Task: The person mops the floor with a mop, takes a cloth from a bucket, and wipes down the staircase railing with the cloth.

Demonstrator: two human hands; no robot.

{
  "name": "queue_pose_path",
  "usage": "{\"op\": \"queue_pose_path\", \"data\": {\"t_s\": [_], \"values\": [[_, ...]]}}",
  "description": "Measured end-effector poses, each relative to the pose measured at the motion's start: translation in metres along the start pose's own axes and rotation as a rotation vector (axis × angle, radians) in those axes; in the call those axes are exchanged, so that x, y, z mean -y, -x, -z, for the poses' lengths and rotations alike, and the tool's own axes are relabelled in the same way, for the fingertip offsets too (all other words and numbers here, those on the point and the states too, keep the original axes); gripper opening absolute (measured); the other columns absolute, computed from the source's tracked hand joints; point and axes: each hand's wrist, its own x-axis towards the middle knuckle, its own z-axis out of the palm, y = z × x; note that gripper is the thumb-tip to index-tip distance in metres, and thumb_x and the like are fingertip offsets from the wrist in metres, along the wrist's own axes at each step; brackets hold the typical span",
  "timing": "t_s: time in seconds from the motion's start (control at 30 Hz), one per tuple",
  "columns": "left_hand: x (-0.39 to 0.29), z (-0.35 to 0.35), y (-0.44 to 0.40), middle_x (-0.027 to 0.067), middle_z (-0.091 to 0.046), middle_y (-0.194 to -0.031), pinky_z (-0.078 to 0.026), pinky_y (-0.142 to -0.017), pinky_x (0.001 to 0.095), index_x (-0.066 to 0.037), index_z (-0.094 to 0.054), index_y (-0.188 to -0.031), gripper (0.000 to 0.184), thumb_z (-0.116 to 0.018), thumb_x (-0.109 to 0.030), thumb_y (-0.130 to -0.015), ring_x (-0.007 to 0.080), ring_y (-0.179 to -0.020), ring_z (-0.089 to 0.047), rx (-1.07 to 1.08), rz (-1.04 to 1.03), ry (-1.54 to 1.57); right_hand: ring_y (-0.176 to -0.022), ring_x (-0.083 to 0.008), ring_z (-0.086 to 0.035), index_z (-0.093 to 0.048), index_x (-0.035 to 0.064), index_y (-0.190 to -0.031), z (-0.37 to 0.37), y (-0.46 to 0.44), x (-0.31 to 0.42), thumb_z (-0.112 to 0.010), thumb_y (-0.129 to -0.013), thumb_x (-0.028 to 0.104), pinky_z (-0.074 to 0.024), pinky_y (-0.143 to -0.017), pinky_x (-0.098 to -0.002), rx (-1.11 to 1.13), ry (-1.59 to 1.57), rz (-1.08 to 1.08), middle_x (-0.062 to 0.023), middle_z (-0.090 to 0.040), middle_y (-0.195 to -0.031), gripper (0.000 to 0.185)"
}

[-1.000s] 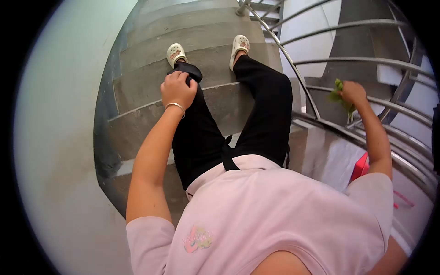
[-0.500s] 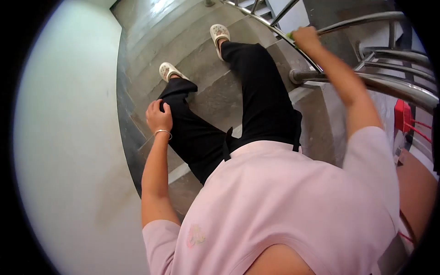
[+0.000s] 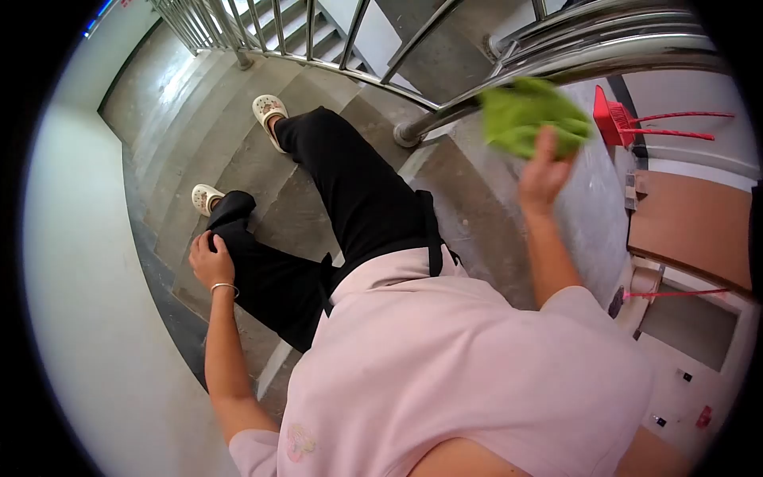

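Observation:
A green cloth (image 3: pixel 534 118) is pinched in my right hand (image 3: pixel 545 179), its loose part spread out beside the metal handrail (image 3: pixel 636 60). Slight motion blur softens the cloth and fingers. My left hand (image 3: pixel 211 260) rests on the knee of my black trousers (image 3: pixel 266 270), with a thin bracelet at the wrist and the fingers lying over the fabric. Whether the cloth touches the rail cannot be made out.
I sit on grey stone stairs (image 3: pixel 199 99) between a pale wall (image 3: pixel 87 278) and the railing's upright bars (image 3: pixel 310 32). To the right are a red dustpan (image 3: pixel 610 116) with red-handled tools, a brown board (image 3: pixel 691 226) and a white door or cabinet (image 3: pixel 675 366).
My right hand has come off the rail and back toward me, and the green cloth now hangs unfolded from it. The view has turned right. My left hand stays on the knee.

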Motion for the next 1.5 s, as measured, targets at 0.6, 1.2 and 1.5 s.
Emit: {"op": "queue_pose_path", "data": {"t_s": [0.6, 1.2, 1.5], "values": [[-0.02, 0.012, -0.015, 0.0048, -0.056, -0.107, -0.039, -0.088, 0.0372, -0.012, -0.062, -0.097, 0.025, -0.052, -0.027, -0.079, 0.0259, -0.102, -0.05, 0.061, 0.017, -0.094, -0.107, -0.0383, -0.042, -0.038, -0.0113, -0.116, -0.099, 0.128, -0.175, -0.048, -0.088, 0.024, -0.0302, -0.092, -0.043, 0.12, 0.444, -0.439, -0.0299, -0.04, -0.119, 0.046], [-0.016, 0.004, -0.004, 0.0064, -0.056, -0.106, -0.039, -0.087, 0.0388, -0.009, -0.062, -0.094, 0.024, -0.053, -0.025, -0.078, 0.0263, -0.102, -0.049, -0.003, -0.004, 0.037, -0.105, -0.0184, -0.046, -0.042, -0.0009, -0.118, -0.033, -0.057, -0.035, -0.054, -0.083, 0.015, -0.0354, -0.091, -0.0304, -0.244, -0.385, -0.212, -0.009, -0.047, -0.116, 0.04], [-0.016, 0.003, -0.005, 0.0092, -0.056, -0.106, -0.039, -0.088, 0.0388, -0.007, -0.061, -0.093, 0.023, -0.052, -0.022, -0.079, 0.0284, -0.101, -0.049, -0.038, 0.007, 0.044, -0.099, -0.0193, -0.05, -0.05, 0.0074, -0.112, -0.039, -0.024, -0.118, -0.045, -0.089, 0.03, -0.0403, -0.085, -0.0318, -0.319, -0.917, -0.698, -0.0046, -0.052, -0.11, 0.033]]}}
